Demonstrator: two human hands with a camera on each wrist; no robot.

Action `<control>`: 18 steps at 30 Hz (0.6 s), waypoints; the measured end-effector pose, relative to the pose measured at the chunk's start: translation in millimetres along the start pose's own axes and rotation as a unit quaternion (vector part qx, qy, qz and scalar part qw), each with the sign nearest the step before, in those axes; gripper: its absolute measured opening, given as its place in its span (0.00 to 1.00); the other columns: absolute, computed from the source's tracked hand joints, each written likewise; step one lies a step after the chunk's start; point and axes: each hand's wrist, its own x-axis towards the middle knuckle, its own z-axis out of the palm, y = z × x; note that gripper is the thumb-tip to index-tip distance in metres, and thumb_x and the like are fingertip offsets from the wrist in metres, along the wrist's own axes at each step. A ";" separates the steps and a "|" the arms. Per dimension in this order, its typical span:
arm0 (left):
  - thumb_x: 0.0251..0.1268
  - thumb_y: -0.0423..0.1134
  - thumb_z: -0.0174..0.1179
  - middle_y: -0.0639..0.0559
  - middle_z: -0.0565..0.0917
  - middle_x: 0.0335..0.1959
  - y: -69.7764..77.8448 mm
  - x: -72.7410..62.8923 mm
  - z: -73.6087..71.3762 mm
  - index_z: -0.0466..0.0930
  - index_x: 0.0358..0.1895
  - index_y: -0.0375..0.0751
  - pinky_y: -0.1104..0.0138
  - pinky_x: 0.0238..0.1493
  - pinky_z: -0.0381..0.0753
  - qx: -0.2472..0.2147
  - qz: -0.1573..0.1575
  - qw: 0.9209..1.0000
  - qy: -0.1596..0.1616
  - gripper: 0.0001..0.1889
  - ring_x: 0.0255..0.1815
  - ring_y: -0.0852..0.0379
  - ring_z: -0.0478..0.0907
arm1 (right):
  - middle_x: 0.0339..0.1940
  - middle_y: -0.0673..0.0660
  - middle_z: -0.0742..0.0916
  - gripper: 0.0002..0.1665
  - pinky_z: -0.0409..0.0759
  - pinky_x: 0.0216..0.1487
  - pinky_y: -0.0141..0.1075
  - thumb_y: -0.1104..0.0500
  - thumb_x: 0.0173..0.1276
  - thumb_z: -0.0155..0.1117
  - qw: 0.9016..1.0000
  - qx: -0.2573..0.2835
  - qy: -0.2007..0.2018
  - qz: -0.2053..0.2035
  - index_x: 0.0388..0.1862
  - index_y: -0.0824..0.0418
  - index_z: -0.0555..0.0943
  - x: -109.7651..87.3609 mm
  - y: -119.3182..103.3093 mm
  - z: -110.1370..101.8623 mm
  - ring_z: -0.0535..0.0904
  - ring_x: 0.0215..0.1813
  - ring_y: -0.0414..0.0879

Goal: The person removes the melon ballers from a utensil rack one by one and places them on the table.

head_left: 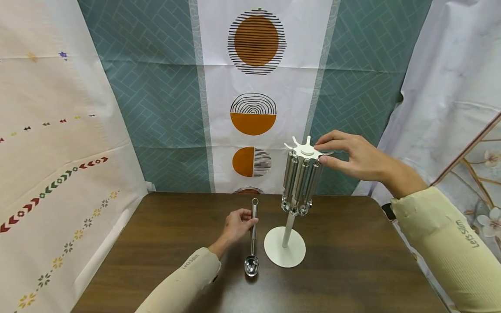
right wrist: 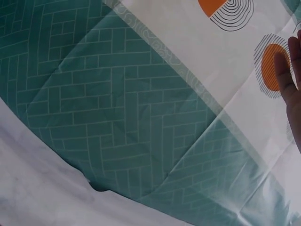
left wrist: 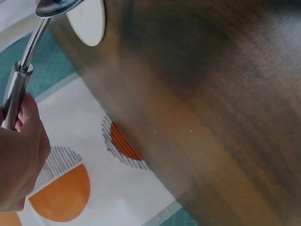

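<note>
My left hand (head_left: 236,227) grips a long-handled metal spoon (head_left: 253,234) by its round handle. The spoon hangs upright over the table, bowl down and ring end up. In the left wrist view, its bowl (left wrist: 55,5) shows at the top. To its right is a white utensil stand (head_left: 285,257) with a round base, a post and a hooked top. Several similar metal utensils (head_left: 299,184) hang from its hooks. My right hand (head_left: 354,156) holds the right edge of the hooked top between fingers and thumb. In the right wrist view only part of that hand (right wrist: 292,89) shows.
The brown wooden table (head_left: 344,269) lies beneath both hands. Behind it hangs a green and white patterned cloth (head_left: 156,113), with pale patterned cloths (head_left: 58,143) at the sides.
</note>
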 end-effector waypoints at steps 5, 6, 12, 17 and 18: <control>0.59 0.32 0.72 0.47 0.86 0.30 -10.9 -1.5 4.8 0.84 0.40 0.29 0.67 0.31 0.82 0.005 -0.011 1.000 0.009 0.11 0.29 0.59 0.81 | 0.56 0.54 0.82 0.17 0.73 0.52 0.51 0.57 0.70 0.66 1.000 0.003 0.001 0.018 0.56 0.62 0.85 -0.1 -1.7 0.5 0.77 0.57 0.53; 0.59 0.32 0.72 0.46 0.86 0.30 -12.4 -1.9 6.0 0.84 0.40 0.29 0.67 0.31 0.83 0.001 -0.015 1.000 0.007 0.10 0.29 0.59 0.81 | 0.56 0.54 0.82 0.17 0.73 0.52 0.51 0.57 0.70 0.66 1.000 0.003 0.003 0.019 0.55 0.62 0.85 -0.3 -2.0 0.7 0.77 0.57 0.53; 0.59 0.30 0.71 0.41 0.87 0.32 -20.5 -2.6 10.7 0.84 0.41 0.26 0.66 0.32 0.85 -0.017 -0.027 0.999 0.002 0.11 0.30 0.56 0.84 | 0.55 0.54 0.82 0.16 0.73 0.51 0.53 0.58 0.70 0.66 0.999 0.006 0.013 0.031 0.54 0.61 0.85 -1.5 -3.0 3.4 0.77 0.57 0.53; 0.58 0.30 0.72 0.43 0.87 0.31 -28.2 -1.1 13.3 0.85 0.40 0.27 0.66 0.30 0.84 -0.017 -0.037 0.999 0.005 0.11 0.29 0.57 0.83 | 0.55 0.54 0.81 0.15 0.73 0.50 0.54 0.58 0.71 0.65 0.999 0.008 0.023 0.036 0.54 0.61 0.85 -1.9 -3.1 7.0 0.77 0.56 0.53; 0.58 0.31 0.72 0.43 0.87 0.31 -30.0 -0.8 14.0 0.85 0.40 0.27 0.67 0.30 0.84 -0.013 -0.038 0.999 0.006 0.11 0.29 0.57 0.83 | 0.55 0.55 0.82 0.15 0.73 0.49 0.54 0.58 0.71 0.65 0.999 0.007 0.025 0.035 0.54 0.61 0.85 -2.1 -2.9 7.5 0.77 0.56 0.53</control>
